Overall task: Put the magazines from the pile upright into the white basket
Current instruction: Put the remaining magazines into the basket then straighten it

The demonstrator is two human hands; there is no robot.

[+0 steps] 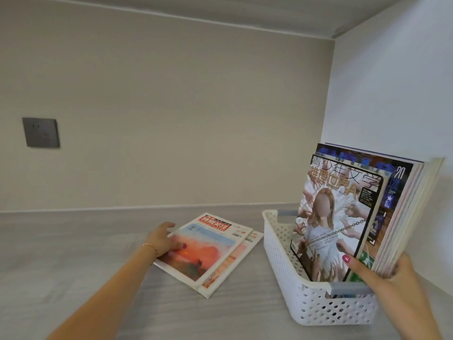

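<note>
A pile of two magazines (208, 249) lies flat on the grey counter, the top one with a red title and an orange sunset cover. My left hand (161, 239) grips the left edge of that top magazine, thumb on its cover. To the right stands the white perforated basket (289, 273) with several magazines (343, 217) upright inside, leaning right. My right hand (382, 273) grips the near lower corner of this upright bundle, thumb on the front cover.
The basket sits close to the white side wall (392, 94) on the right. A beige back wall with a grey socket plate (40, 132) runs behind the grey counter (73, 253).
</note>
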